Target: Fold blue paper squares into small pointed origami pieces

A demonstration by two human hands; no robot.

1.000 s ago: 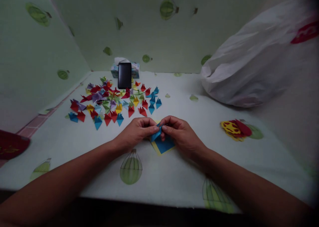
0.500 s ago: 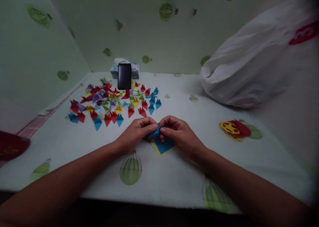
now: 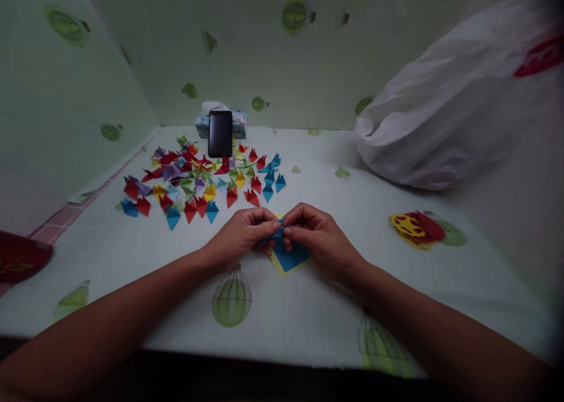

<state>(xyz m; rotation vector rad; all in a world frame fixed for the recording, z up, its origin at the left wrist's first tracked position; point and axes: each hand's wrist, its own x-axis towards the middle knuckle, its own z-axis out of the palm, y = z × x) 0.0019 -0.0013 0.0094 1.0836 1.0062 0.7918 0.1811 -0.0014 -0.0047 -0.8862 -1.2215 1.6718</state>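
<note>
Between my fingertips is a small piece of folded blue paper (image 3: 277,233), mostly hidden by the fingers. My left hand (image 3: 244,234) pinches it from the left, thumb on top. My right hand (image 3: 319,236) grips its other end between thumb and forefinger. Just below the fingers, flat on the table, lies a blue paper square (image 3: 289,257), with a yellow sheet (image 3: 280,267) showing round its edges. Beyond my hands spreads a pile of folded paper figures (image 3: 189,209) in red, blue, yellow, green and purple.
Behind the pile a black phone (image 3: 220,134) leans on a tissue box (image 3: 239,123). A large white plastic bag (image 3: 423,120) stands at the back right. Yellow and red cut-outs (image 3: 409,227) lie to the right. A dark red object (image 3: 22,257) is at the left edge.
My fingers have shifted slightly on the folded blue paper, and less of it shows between them. A bit more of the blue square below is uncovered.
</note>
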